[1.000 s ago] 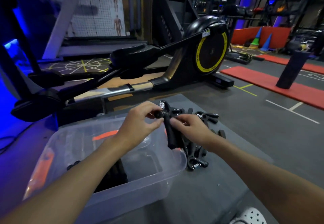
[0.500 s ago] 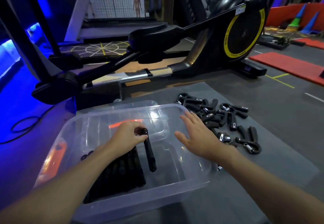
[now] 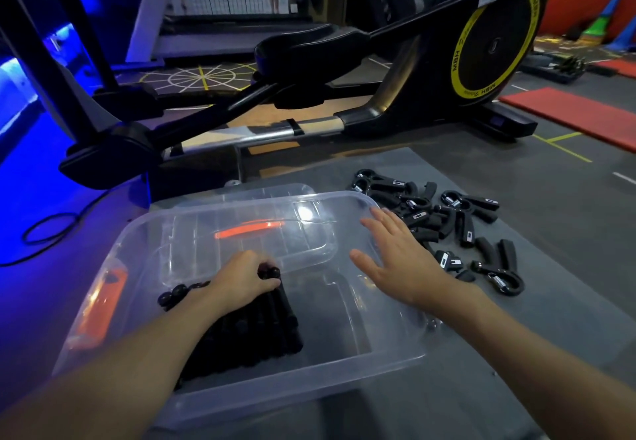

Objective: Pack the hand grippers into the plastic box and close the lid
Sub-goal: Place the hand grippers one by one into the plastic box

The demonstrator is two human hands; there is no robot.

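A clear plastic box (image 3: 389, 362) sits on the grey mat in front of me. A row of black hand grippers (image 3: 261, 333) lies packed along its left side. My left hand (image 3: 241, 281) is inside the box, fingers closed on the top end of the rightmost gripper (image 3: 287, 305) in that row. My right hand (image 3: 399, 260) hovers open over the box's right rim, fingers spread, holding nothing. A pile of loose black hand grippers (image 3: 444, 219) lies on the mat to the right of the box. The clear lid (image 3: 241, 198) lies flat just behind the box.
A black elliptical trainer (image 3: 344, 67) with a yellow-ringed flywheel stands right behind the mat. A black cable (image 3: 51, 229) loops on the blue-lit floor at left. Red mats (image 3: 571, 112) lie at the far right. The box has orange latches (image 3: 99, 308).
My left hand has lowered the hand gripper down against the row in the box. My right hand stayed open over the right rim. The view has tilted down and closer.
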